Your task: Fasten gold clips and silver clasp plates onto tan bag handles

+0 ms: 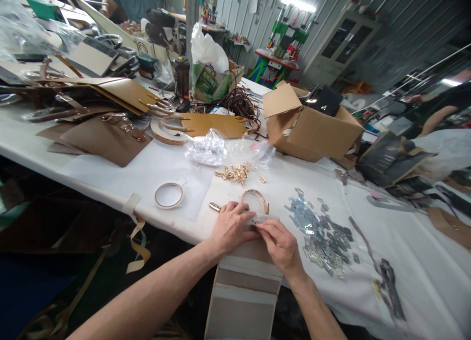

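Observation:
My left hand and my right hand meet at the near edge of the white table. Both have their fingers curled on the top edge of a grey-beige leather panel that hangs over the table edge toward me. The fingertips pinch a pale strip along that edge. Just beyond my hands lies a curved tan handle with gold ends. A gold metal piece lies by my left thumb.
A roll of tape lies to the left. Gold clasps and a plastic bag lie behind, silver metal plates to the right. A cardboard box, tan leather pieces and another person are farther back.

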Demonstrator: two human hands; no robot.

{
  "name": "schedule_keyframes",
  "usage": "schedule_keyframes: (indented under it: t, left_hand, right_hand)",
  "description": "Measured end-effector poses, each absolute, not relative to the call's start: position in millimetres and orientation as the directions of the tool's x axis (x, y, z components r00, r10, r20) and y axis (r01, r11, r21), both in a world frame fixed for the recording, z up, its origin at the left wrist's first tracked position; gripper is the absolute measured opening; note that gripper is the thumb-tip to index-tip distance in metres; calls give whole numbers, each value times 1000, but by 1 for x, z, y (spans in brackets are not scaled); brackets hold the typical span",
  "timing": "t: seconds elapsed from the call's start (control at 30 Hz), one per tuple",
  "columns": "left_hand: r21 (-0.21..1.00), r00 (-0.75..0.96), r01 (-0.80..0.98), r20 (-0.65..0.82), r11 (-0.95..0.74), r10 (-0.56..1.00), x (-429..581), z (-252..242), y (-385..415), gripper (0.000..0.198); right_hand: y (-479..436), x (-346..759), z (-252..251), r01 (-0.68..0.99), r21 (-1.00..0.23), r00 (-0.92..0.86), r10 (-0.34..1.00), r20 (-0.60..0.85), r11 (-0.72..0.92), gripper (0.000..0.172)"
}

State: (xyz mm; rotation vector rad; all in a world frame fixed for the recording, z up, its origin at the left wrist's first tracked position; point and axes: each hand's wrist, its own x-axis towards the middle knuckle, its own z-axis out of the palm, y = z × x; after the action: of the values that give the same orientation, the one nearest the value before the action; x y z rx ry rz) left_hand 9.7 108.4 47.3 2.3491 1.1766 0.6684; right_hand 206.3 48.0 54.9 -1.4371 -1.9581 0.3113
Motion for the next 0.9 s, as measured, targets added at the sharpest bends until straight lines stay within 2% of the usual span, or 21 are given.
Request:
schedule_keyframes:
  t: [0.2,0.43,0.53,0.63,0.73,0.83,0.9]
  left_hand:
    - [577,513,605,245,-549,823,9,50,107,53]
    - [577,507,607,248,-546,826,10,51,107,50]
    - [580,507,599,258,-551,822,10,51,106,52]
    - [580,505,599,263,-553,822,10,50,106,52]
    - [581,503,600,261,-550,824,10,49,107,52]
    - [582,502,599,263,-551,824,10,50,107,52]
    - [579,500,597,272,-555,822,11,51,106,52]
  right_hand:
    - [57,198,62,759,-621,-5,956,294,195,16]
    - [68,197,67,743,-669,74,989,125,29,15]
    - [70,197,71,740,-672,50,994,96,28,16]
    - [70,194,77,780,-623,7,994,113,65,20]
    - [72,192,80,807,-590,28,995,93,33,19]
    - [74,190,76,783,-622,68,997,49,-23,14]
    - [71,189,72,749,-663,79,993,85,-3,14]
